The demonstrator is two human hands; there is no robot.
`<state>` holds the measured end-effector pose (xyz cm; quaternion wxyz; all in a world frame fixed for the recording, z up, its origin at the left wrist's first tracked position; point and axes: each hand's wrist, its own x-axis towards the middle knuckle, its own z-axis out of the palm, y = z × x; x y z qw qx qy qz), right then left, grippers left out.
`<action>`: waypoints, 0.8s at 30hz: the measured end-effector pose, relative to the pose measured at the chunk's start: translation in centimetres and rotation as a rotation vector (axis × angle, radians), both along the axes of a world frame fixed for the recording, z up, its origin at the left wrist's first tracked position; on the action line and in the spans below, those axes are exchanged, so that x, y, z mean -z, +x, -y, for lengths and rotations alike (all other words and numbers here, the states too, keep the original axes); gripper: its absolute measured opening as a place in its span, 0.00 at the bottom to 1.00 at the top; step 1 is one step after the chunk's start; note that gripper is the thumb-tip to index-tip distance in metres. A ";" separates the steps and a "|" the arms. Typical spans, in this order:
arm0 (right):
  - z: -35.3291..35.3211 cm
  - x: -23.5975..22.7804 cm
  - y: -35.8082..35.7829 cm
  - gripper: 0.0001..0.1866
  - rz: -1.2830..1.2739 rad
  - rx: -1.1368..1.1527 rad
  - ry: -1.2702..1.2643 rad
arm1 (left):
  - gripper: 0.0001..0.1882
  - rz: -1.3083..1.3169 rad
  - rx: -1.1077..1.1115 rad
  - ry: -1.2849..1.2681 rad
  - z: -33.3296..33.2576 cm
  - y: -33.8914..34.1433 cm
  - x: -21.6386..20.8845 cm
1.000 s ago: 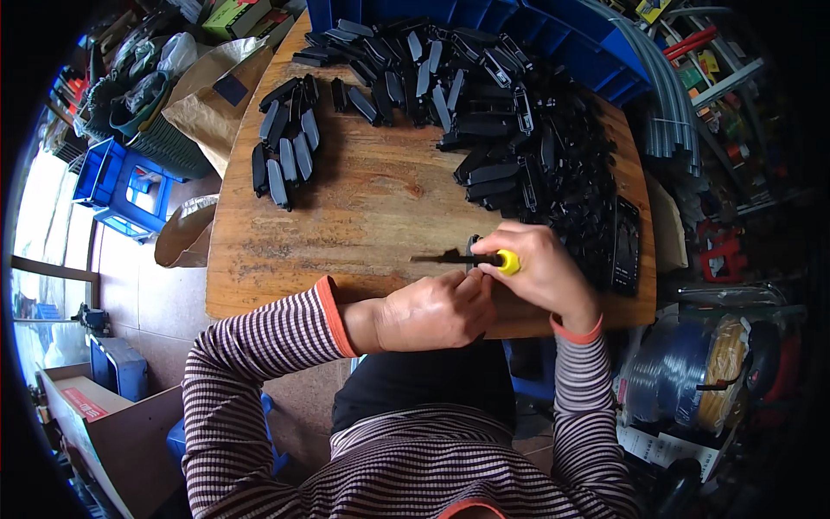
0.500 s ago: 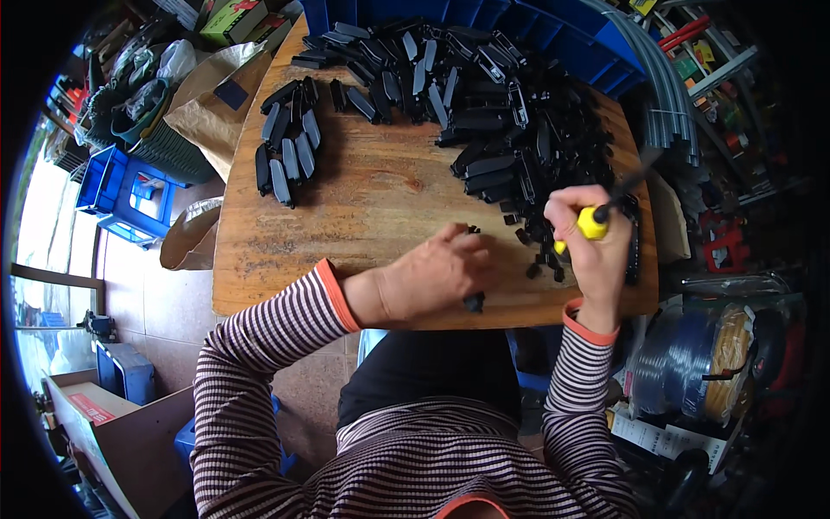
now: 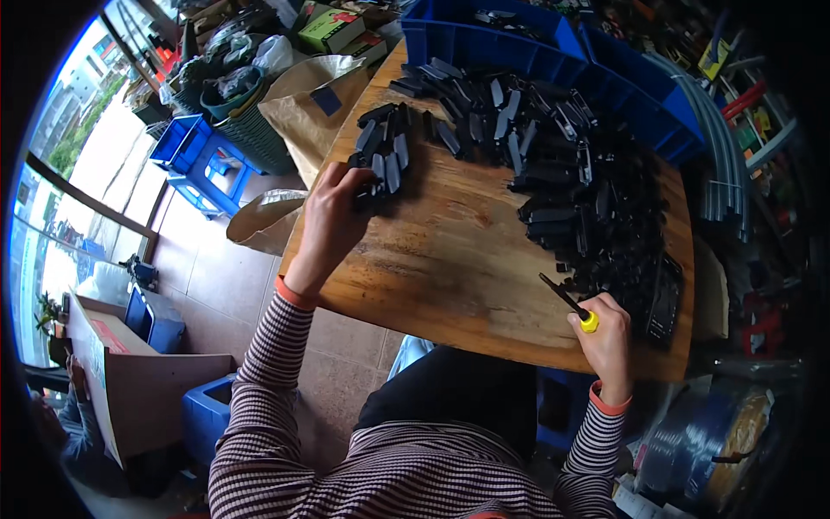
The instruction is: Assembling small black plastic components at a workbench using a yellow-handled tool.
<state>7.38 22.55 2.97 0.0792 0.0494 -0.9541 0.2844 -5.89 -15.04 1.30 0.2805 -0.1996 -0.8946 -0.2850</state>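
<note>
My left hand (image 3: 335,216) reaches to the small group of black plastic parts (image 3: 393,164) at the table's left. Its fingers are closed on a black plastic part (image 3: 370,195) at the near end of that group, partly hidden by the fingers. My right hand (image 3: 607,336) grips a screwdriver (image 3: 590,322) by its yellow handle, near the table's front right. Its dark shaft points up and to the left over the wood. Beyond it spreads a large heap of black elongated parts (image 3: 553,216), with smaller black pieces at its near edge.
Blue plastic bins (image 3: 493,39) stand along the wooden table's (image 3: 432,268) far edge. Brown paper bags (image 3: 311,108) and a blue stool (image 3: 203,164) are to the left. Grey tubes (image 3: 722,164) hang at right. Another person's sleeve (image 3: 82,428) shows at lower left.
My left hand has moved from the table's front middle to the group at far left. The right hand's screwdriver has swung from pointing right to pointing left. The whole view has shifted.
</note>
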 end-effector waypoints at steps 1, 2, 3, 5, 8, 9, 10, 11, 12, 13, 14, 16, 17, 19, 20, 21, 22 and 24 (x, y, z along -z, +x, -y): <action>-0.4 0.2 0.0 0.10 -0.015 -0.013 -0.016 | 0.14 0.036 0.026 -0.018 -0.4 -0.3 0.0; -0.7 0.3 0.2 0.10 -0.028 -0.021 -0.033 | 0.14 0.038 0.066 -0.016 -0.5 -0.2 0.2; -0.6 0.5 0.1 0.10 -0.016 -0.032 -0.045 | 0.14 0.086 -0.019 -0.097 -0.5 0.1 0.6; -0.2 0.7 -0.4 0.10 -0.018 -0.041 -0.036 | 0.15 0.112 -0.129 -0.167 -0.7 0.6 1.7; -0.4 1.0 -0.4 0.10 -0.027 -0.008 0.001 | 0.15 0.089 -0.153 -0.104 0.4 0.2 3.0; -0.4 1.0 -0.4 0.10 -0.028 -0.013 0.010 | 0.14 0.082 -0.190 -0.057 0.2 0.2 2.6; -0.6 1.0 -0.4 0.10 -0.029 -0.021 0.019 | 0.14 0.080 -0.175 -0.055 -0.3 0.4 2.5; -0.8 0.8 -0.3 0.10 -0.030 -0.009 0.022 | 0.14 -0.001 -0.169 -0.050 -0.9 0.7 2.2; -0.9 0.6 -0.2 0.10 -0.006 -0.016 0.051 | 0.13 -0.078 -0.168 -0.046 -1.8 1.3 1.6; -1.0 0.4 -0.1 0.10 0.019 -0.023 0.081 | 0.13 -0.155 -0.168 -0.041 -2.9 1.9 1.0; -0.9 0.3 -0.1 0.09 0.041 -0.041 0.105 | 0.13 -0.163 -0.046 -0.080 -4.3 2.7 0.1; -0.5 0.3 0.2 0.09 0.041 -0.044 0.108 | 0.15 -0.129 0.188 -0.186 -7.2 4.3 0.2; -0.2 0.3 0.1 0.09 0.036 -0.047 0.109 | 0.18 -0.090 0.296 -0.259 -8.4 4.9 0.9; 0.1 0.4 0.0 0.09 0.031 -0.048 0.111 | 0.21 -0.023 0.467 -0.385 -10.8 6.4 1.4; 0.0 0.5 -0.1 0.09 0.020 -0.043 0.111 | 0.21 -0.027 0.473 -0.382 -11.5 6.6 1.3; 0.0 0.6 -0.1 0.09 0.009 -0.039 0.110 | 0.23 0.009 0.556 -0.345 -12.0 6.7 1.2; 0.0 0.7 -0.1 0.09 0.000 -0.037 0.109 | 0.24 0.048 0.638 -0.305 -12.4 6.9 1.2; 0.0 0.7 0.1 0.09 -0.020 -0.030 0.120 | 0.26 0.088 0.720 -0.266 -12.3 6.9 0.9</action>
